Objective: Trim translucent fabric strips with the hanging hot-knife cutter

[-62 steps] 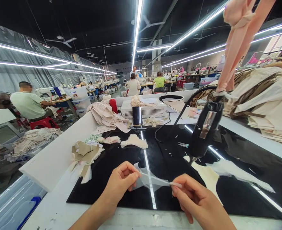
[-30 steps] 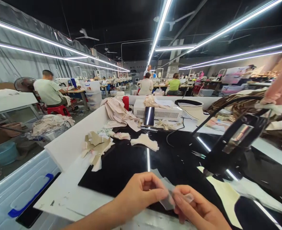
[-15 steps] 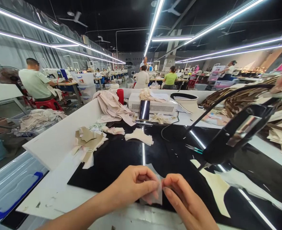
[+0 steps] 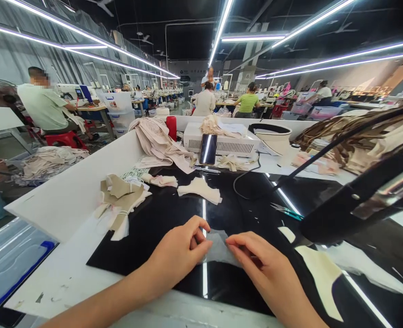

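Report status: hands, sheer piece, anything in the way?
Left hand loosely open by sheer piece. Right hand at its edge, grip unclear. Black tool off to the right, clear of both.

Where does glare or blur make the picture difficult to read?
Head view: long white ceiling tubes leave bright streaks across the glossy black board; head view: the translucent white sheet looks faint, its outline hard to trace; head view: the bulky black tool with metal plate seems slightly soft.
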`<control>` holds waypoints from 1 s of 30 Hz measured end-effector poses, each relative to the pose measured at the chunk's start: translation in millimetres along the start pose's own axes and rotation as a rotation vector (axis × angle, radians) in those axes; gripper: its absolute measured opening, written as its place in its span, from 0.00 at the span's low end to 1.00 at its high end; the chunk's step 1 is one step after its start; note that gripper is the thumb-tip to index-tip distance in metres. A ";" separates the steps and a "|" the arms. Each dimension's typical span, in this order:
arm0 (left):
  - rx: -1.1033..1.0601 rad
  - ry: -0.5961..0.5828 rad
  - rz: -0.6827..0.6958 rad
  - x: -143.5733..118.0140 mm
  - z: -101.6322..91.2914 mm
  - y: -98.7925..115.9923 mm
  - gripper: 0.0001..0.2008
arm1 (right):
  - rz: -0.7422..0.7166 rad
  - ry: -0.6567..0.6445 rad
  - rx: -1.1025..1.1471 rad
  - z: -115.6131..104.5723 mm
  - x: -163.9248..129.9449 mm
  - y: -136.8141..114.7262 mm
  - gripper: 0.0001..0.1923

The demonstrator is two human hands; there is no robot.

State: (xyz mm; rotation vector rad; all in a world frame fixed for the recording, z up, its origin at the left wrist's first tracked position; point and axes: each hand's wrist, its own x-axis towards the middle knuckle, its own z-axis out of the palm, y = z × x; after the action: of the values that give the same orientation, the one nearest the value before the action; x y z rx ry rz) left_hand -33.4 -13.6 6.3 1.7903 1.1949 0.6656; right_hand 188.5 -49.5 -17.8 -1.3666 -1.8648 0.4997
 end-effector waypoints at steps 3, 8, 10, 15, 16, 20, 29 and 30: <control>0.308 0.059 0.095 -2.8 4.1 -3.8 0.04 | -0.109 0.005 -0.089 1.5 1.2 0.0 0.11; 0.724 0.104 0.351 -5.1 12.6 -18.4 0.06 | -0.224 -0.029 -0.275 6.1 -1.0 7.9 0.14; 0.801 0.125 0.419 -4.6 14.3 -22.4 0.08 | -0.249 -0.044 -0.351 8.1 -2.8 12.0 0.16; 0.819 0.124 0.447 -3.4 15.0 -23.7 0.09 | -0.265 -0.045 -0.474 11.9 -6.4 16.1 0.18; 0.819 0.124 0.448 -3.3 15.0 -23.5 0.09 | -0.263 -0.044 -0.483 12.4 -6.6 16.1 0.18; 0.838 0.145 0.468 -3.0 15.2 -24.1 0.09 | -0.270 -0.042 -0.492 13.9 -5.7 15.6 0.19; 0.858 0.157 0.454 -2.4 14.9 -24.5 0.10 | -0.247 -0.046 -0.482 16.1 -5.1 15.6 0.18; 0.852 0.157 0.451 -2.5 14.8 -24.3 0.10 | -0.248 -0.042 -0.480 16.5 -5.2 15.8 0.18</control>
State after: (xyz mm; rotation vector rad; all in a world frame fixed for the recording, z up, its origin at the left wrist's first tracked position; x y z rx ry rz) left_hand -33.7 -17.1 -22.1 2.8205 1.2917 0.5903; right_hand 186.7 -46.7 -41.0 -1.3952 -2.2440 -0.0535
